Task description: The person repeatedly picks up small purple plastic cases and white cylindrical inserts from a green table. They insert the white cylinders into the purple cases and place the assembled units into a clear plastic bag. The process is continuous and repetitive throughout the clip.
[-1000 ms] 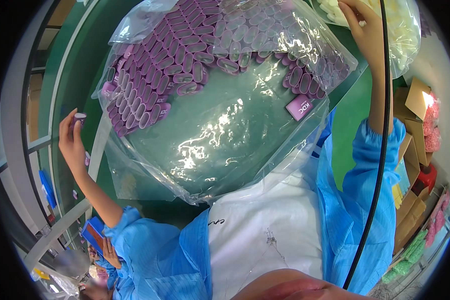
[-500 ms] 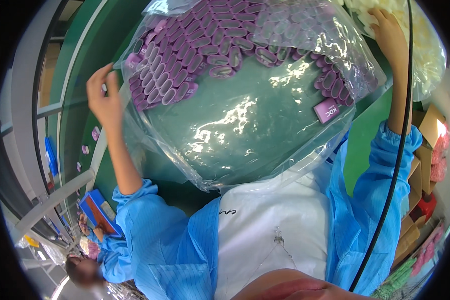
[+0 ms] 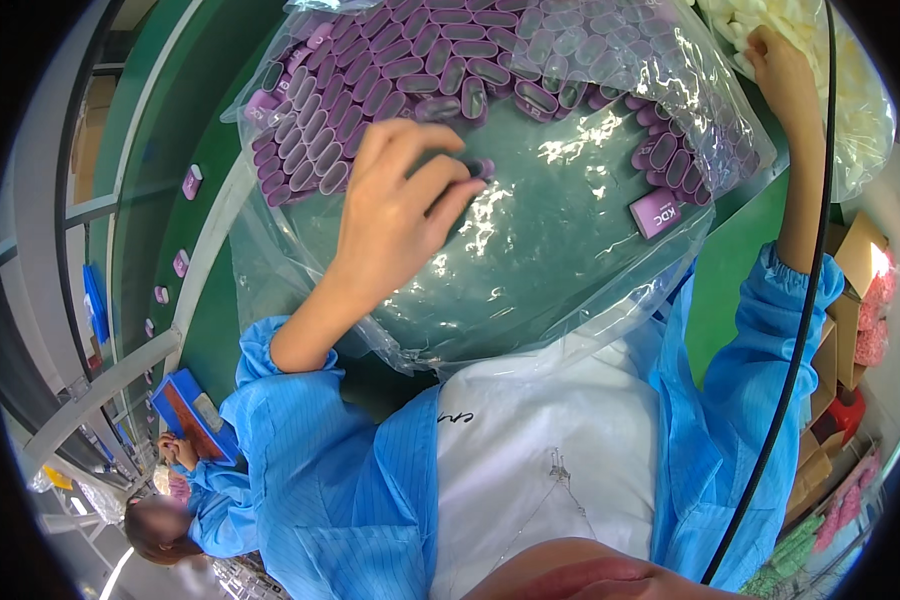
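My left hand is over the middle of the clear plastic bag, its thumb and fingers closed on a small purple oval case. Just beyond it, many purple oval cases stand packed in rows with their hollow ends up. One more purple case lies on its side at the bag's right part. At the upper right my right hand touches a heap of cream-white pieces; its fingers are curled, and whatever is in them is hidden.
Along the left runs a green belt behind a pale rail, with several spaced purple cases on it. A black cable hangs down the right side. Cardboard boxes stand at the right. A co-worker sits lower left near a blue bin.
My left hand has swung from the left edge by the belt to the middle of the bag. My right hand's fingers have curled in at the cream-white heap.
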Demonstrator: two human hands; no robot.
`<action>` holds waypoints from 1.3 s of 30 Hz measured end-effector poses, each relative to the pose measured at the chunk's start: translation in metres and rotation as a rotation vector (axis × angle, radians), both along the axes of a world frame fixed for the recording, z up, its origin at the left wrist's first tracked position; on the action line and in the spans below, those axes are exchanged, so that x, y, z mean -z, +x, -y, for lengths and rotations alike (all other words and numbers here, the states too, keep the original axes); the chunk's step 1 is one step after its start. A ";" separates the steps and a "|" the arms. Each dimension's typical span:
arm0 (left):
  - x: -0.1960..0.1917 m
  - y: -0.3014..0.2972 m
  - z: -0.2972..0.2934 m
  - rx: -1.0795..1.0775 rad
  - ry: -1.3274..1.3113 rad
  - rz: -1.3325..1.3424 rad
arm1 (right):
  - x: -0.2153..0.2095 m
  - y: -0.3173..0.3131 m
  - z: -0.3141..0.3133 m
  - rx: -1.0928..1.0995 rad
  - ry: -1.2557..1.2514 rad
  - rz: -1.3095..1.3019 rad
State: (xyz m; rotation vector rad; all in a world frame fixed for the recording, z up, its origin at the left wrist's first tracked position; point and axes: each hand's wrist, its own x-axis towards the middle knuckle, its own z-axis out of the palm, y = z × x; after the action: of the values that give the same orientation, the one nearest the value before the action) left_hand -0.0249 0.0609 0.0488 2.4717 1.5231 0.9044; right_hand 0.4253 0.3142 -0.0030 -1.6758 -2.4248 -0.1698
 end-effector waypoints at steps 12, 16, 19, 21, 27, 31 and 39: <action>0.034 0.016 0.006 0.101 -0.167 0.380 | -0.008 -0.030 0.007 -0.032 0.147 0.220; 0.041 0.017 0.009 0.084 -0.182 0.445 | -0.035 -0.071 0.042 -0.146 0.145 -0.090; 0.042 0.019 0.006 0.092 -0.166 0.465 | -0.043 -0.070 0.047 -0.059 0.058 -0.206; 0.042 0.019 0.007 0.095 -0.165 0.462 | -0.054 -0.075 0.057 0.089 -0.097 -0.384; 0.041 0.020 0.006 0.108 -0.188 0.457 | -0.032 -0.043 -0.001 0.058 0.481 0.016; 0.043 0.017 0.003 0.151 -0.187 0.425 | -0.033 -0.058 -0.033 0.459 0.133 0.148; 0.042 0.019 0.005 0.133 -0.199 0.465 | -0.029 -0.070 0.022 -0.007 0.333 -0.088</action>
State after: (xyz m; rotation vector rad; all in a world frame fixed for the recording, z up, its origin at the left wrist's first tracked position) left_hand -0.0055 0.0562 0.0071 2.0112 1.2107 1.1390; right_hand 0.3550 0.2923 0.0263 -1.4935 -2.1925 -0.4605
